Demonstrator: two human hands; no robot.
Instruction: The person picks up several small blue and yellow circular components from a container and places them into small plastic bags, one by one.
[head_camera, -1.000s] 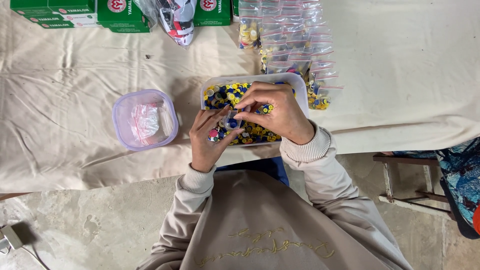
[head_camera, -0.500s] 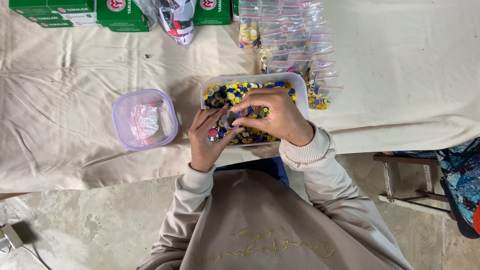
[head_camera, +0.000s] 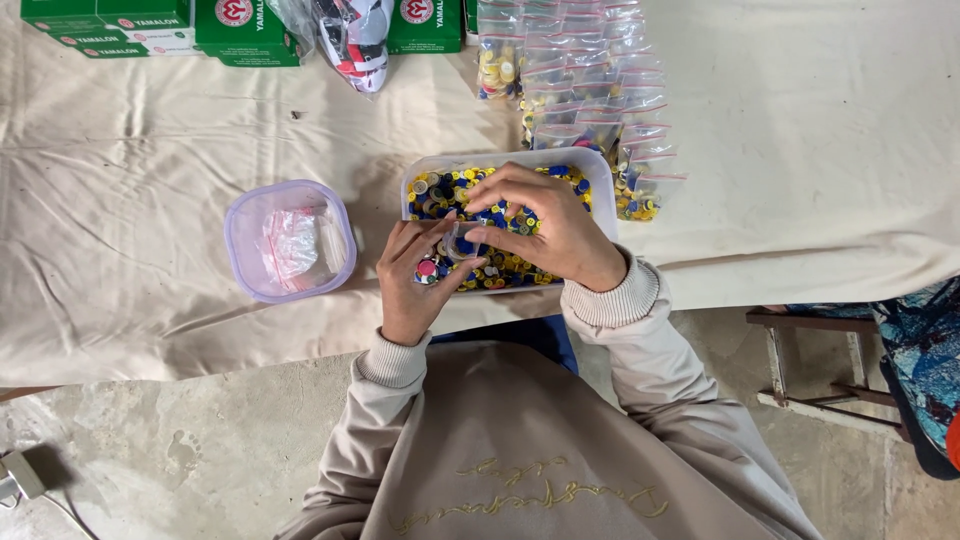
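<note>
L grip (head_camera: 415, 275) & R grip (head_camera: 545, 225) fingertip-to-fingertip

On the cloth-covered bench (head_camera: 150, 300), a clear rectangular plastic tub (head_camera: 600, 172) full of small round buttons stands at the near edge. To its left sits a rounded lilac plastic container (head_camera: 290, 240) with a small clear bag inside. Behind and right of the tub lie stacked clear zip bags (head_camera: 590, 80). Flat green cardboard boxes (head_camera: 240, 25) lie along the far edge.

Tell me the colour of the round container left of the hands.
Translucent lilac container, best seen in the head view.
</note>
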